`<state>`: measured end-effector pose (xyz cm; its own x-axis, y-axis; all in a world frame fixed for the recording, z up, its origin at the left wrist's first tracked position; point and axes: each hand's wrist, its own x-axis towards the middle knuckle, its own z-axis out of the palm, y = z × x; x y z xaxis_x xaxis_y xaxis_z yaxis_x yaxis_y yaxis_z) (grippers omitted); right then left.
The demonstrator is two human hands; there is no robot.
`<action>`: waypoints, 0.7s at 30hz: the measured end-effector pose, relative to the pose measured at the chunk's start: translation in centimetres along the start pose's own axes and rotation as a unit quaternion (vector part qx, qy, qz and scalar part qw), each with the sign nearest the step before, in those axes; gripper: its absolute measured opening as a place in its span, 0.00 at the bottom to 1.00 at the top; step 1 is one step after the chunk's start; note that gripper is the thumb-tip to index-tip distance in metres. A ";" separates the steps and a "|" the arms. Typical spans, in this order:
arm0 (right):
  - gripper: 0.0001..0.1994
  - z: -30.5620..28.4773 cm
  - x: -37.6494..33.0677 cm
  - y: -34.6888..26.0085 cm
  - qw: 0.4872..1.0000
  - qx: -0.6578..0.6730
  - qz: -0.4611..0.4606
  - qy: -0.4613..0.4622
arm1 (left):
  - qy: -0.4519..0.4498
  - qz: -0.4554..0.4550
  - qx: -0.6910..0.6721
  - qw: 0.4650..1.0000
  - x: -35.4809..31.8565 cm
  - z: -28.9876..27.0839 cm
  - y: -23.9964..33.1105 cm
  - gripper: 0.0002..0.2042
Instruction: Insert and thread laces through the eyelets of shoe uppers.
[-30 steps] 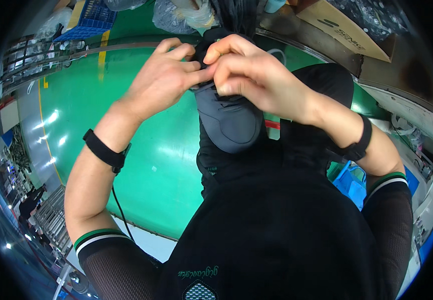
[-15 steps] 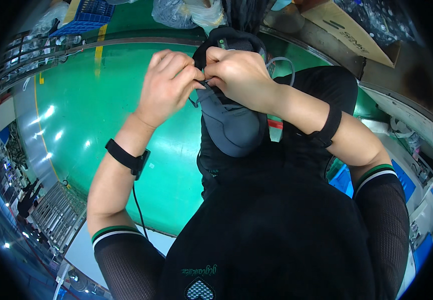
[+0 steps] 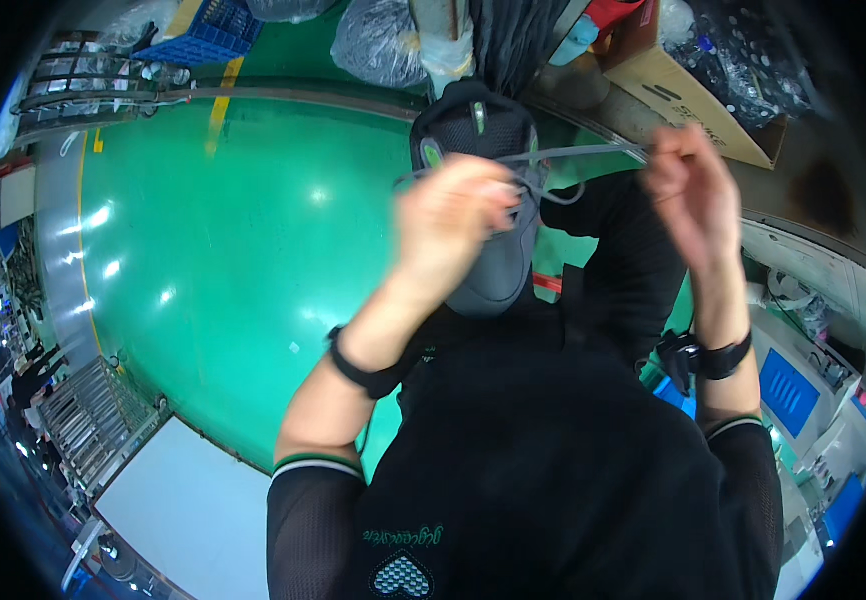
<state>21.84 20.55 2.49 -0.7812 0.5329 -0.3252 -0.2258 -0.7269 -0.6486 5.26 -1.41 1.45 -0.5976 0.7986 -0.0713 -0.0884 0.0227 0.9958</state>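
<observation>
A dark grey shoe (image 3: 490, 283) is in front of my lap, its toe pointing toward me and its collar farther off. My right hand (image 3: 691, 190), raised to the right of it, pinches a grey shoelace (image 3: 583, 152). From those fingers the lace runs taut and nearly level to the shoe's upper; another loop of it curves beside the shoe. My left hand (image 3: 448, 222) is over the left side of the shoe, close to the lacing. Motion smears its fingers, so whether they hold lace is unclear. Part of the lacing is hidden behind it.
A cardboard box (image 3: 688, 110) with clear plastic bags stands at the far right. Plastic-wrapped bundles (image 3: 378, 45) are beyond the shoe, and a blue crate (image 3: 208, 38) is at the far left. Below left is a white panel (image 3: 193, 510); green floor (image 3: 243, 220) stretches left.
My hands, together over the shoe before, have parted. The right one has swung out to the right, drawing the shoelace straight. My left hand has moved right and nearer, across the shoe.
</observation>
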 end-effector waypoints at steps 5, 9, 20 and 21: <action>0.08 -11.1 -2.3 -4.5 0.978 -0.125 -0.110 0.129 | 0.322 -0.114 -0.307 0.889 -1.2 -17.7 -1.5 0.04; 0.07 -1.6 0.2 3.9 0.955 -0.280 -0.074 0.060 | 0.294 -0.144 0.103 0.939 -0.7 -13.7 -2.8 0.06; 0.08 3.3 3.9 5.3 0.713 -0.698 -0.064 -0.025 | 0.163 -0.030 0.217 0.962 2.4 -3.1 -2.1 0.02; 0.07 3.7 4.0 5.0 0.677 -0.733 -0.056 -0.029 | 0.164 -0.033 0.216 0.962 2.2 -3.1 -1.9 0.02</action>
<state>15.40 17.43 0.52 -0.8379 0.5007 -0.2171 0.5018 0.5502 -0.6674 1.65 -1.54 -0.83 -0.8270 0.5566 -0.0788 0.1625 0.3709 0.9144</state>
